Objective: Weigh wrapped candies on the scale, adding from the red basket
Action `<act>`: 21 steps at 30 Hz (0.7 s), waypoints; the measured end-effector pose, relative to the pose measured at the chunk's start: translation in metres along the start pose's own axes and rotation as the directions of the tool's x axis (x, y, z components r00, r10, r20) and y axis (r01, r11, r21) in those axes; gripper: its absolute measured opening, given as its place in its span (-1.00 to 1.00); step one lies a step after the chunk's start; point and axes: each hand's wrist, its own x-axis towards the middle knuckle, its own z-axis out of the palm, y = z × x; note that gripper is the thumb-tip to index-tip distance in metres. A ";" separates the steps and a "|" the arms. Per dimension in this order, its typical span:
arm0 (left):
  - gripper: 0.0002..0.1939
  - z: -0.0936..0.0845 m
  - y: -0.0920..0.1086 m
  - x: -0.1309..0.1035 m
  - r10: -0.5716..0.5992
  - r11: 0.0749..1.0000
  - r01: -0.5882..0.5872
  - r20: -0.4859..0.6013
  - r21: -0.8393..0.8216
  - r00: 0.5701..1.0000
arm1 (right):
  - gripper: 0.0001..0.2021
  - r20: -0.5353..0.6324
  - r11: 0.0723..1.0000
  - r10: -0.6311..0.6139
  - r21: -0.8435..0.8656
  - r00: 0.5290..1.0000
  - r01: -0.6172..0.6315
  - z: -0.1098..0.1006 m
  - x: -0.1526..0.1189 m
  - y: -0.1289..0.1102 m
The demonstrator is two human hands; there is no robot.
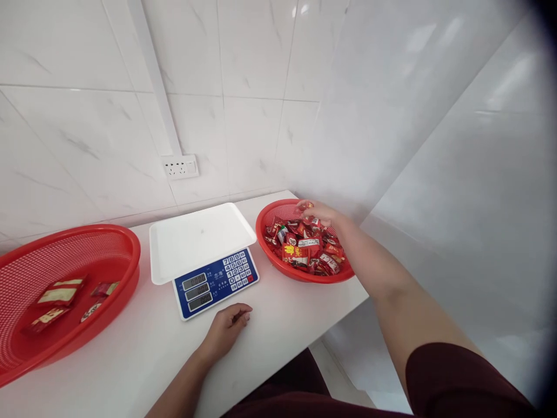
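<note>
My right hand reaches over the far rim of the right-hand red basket. Its fingers are closed round a small red wrapped packet, partly hidden by them. Below the hand lies a heap of wrapped snacks, mostly red, among them a red and yellow packet. On the white table, in front of the scale, rests my left hand. Its fingers are curled in, and nothing shows in them. The scale's white tray carries nothing.
A larger red basket stands at the left with a few wrapped packets on its bottom. Behind the table is a tiled wall with a power socket. Another wall rises close at the right, and the table's front edge runs near my body.
</note>
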 end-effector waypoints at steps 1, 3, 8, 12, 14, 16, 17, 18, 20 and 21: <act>-0.64 0.000 0.001 0.000 0.000 1.000 0.000 0.002 0.001 1.000 | -0.74 0.028 0.999 0.010 0.039 1.000 -0.011 0.000 -0.001 -0.001; -0.62 0.000 0.003 0.000 0.000 1.000 0.000 0.002 0.007 1.000 | -0.70 0.069 0.993 0.021 0.112 0.997 -0.029 0.002 -0.005 -0.002; -0.63 -0.001 0.007 -0.003 -0.008 1.000 0.008 -0.006 0.011 1.000 | -0.81 0.059 0.973 0.076 0.213 0.995 -0.087 0.015 -0.014 0.004; -0.64 -0.001 0.007 -0.004 -0.005 1.000 0.005 -0.006 0.017 1.000 | -0.92 -0.026 0.963 0.130 0.241 0.991 -0.120 0.022 -0.016 0.004; -0.65 -0.001 0.007 -0.004 -0.006 1.000 0.007 -0.006 0.025 1.000 | -0.96 -0.081 0.959 0.147 0.255 0.986 -0.122 0.024 -0.018 0.000; -0.66 -0.001 0.007 -0.004 -0.004 1.000 0.004 -0.008 0.024 1.000 | -0.92 -0.124 0.958 0.159 0.260 0.979 -0.123 0.027 -0.022 -0.006; -0.67 -0.001 0.007 -0.004 0.000 1.000 0.001 -0.009 0.021 1.000 | -0.91 -0.139 0.958 0.164 0.259 0.977 -0.124 0.028 -0.025 -0.009; -0.68 -0.001 0.007 -0.004 0.003 1.000 -0.003 -0.010 0.018 1.000 | -0.90 -0.150 0.958 0.166 0.257 0.975 -0.124 0.030 -0.028 -0.012; -0.69 -0.001 0.006 -0.004 0.011 1.000 -0.011 -0.009 0.015 1.000 | -0.89 -0.162 0.960 0.165 0.254 0.973 -0.120 0.035 -0.032 -0.018; -0.69 -0.001 0.004 -0.004 0.014 1.000 -0.013 -0.006 0.014 1.000 | -0.88 -0.162 0.960 0.163 0.254 0.973 -0.118 0.038 -0.033 -0.021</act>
